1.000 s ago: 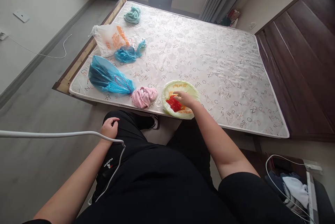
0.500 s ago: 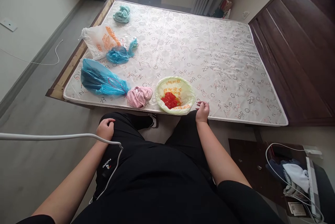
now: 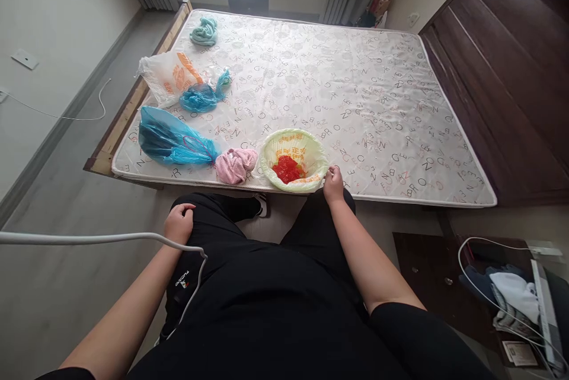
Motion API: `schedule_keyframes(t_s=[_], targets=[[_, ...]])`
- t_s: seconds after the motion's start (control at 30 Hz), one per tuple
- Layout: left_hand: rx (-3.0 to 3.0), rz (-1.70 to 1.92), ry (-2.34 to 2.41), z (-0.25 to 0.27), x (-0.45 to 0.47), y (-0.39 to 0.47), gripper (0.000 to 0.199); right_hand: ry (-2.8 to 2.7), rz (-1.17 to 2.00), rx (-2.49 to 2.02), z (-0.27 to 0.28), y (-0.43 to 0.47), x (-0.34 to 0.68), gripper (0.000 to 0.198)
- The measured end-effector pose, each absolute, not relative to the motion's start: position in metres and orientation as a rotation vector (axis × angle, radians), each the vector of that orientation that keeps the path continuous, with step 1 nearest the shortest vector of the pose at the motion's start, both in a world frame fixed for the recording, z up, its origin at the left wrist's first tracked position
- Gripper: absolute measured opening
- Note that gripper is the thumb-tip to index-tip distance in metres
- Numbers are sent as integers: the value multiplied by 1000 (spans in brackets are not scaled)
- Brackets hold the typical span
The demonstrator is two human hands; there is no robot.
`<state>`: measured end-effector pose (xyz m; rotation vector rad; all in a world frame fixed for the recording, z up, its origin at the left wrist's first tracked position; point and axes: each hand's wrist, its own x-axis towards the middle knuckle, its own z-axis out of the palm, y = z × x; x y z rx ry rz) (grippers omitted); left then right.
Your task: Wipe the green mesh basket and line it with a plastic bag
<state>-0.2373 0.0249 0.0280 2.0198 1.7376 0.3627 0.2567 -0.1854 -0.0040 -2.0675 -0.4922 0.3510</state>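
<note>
At the near edge of the mattress stands a wastebasket [image 3: 269, 152] lined with a pale yellow-green plastic bag. Crumpled red plastic [image 3: 287, 169] lies inside it. My right hand [image 3: 333, 184] is at the basket's right rim, its fingers closed on the lined edge. My left hand [image 3: 179, 223] rests on my left thigh, holding nothing, its fingers loosely laid over the black trousers. Left of the basket is a bunched pink cloth [image 3: 236, 165], touching the tied end of a blue plastic bag [image 3: 171, 140] with something dark in it.
Farther back on the mattress [image 3: 355, 95] lie a smaller blue bag [image 3: 198, 97], a white and orange plastic bag [image 3: 171, 74] and a green cloth [image 3: 204, 31]. A white cable [image 3: 111, 239] crosses before my left forearm. Clothes [image 3: 513, 294] lie on a low cabinet at right.
My right hand has moved left, from just beside the wastebasket onto its rim, and its fingers have closed. My left hand stays on my thigh. The view has shifted slightly.
</note>
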Motion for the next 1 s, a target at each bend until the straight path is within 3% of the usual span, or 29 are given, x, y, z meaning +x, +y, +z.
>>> schedule_keyframes(t_s=[0.83, 1.0], targets=[[2041, 348, 1736, 25, -240, 26, 25, -429, 431, -2160, -1, -187, 255, 41], [2045, 345, 1741, 25, -239, 26, 25, -475, 473, -2232, 1, -188, 255, 51]])
